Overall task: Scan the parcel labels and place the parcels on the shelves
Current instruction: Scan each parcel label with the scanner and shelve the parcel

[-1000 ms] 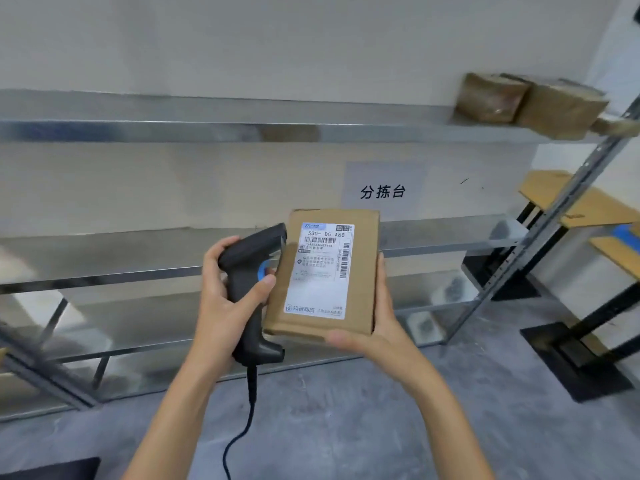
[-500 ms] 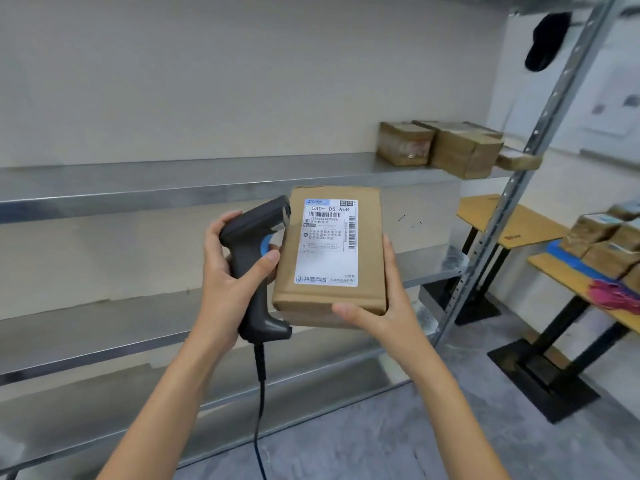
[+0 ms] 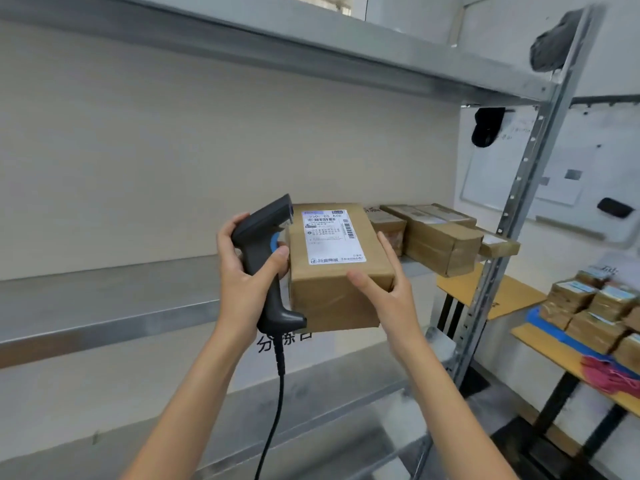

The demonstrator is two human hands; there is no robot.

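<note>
Head view
Left hand: the left hand (image 3: 247,268) is gripping the black scanner (image 3: 268,261) by its handle, fingers wrapping round the back of it and the thumb pressing across the front just below the blue trigger patch.
Scanner: it is standing roughly upright, its head tilting toward the top left corner of the parcel and sitting just beside it; a black cable (image 3: 275,407) is hanging down from the base between the two forearms.
Right hand: the right hand (image 3: 388,289) is cupping the parcel (image 3: 337,268) at its near right corner, the thumb lying across the front edge and the long fingers stretching almost straight up the right side, so it is holding the box with a fairly wide spread.
Parcel: the brown carton is being held in the air in front of the middle shelf (image 3: 104,306), between the two hands, its white label (image 3: 330,235) facing up with barcodes showing.
Shelf stock: several taped brown boxes (image 3: 436,237) are sitting at the right end of that shelf, behind and to the right of the held parcel.
Side table: more small parcels (image 3: 595,306) are lying on a yellow table (image 3: 554,355) at the far right, beyond the metal upright (image 3: 519,188).
</note>
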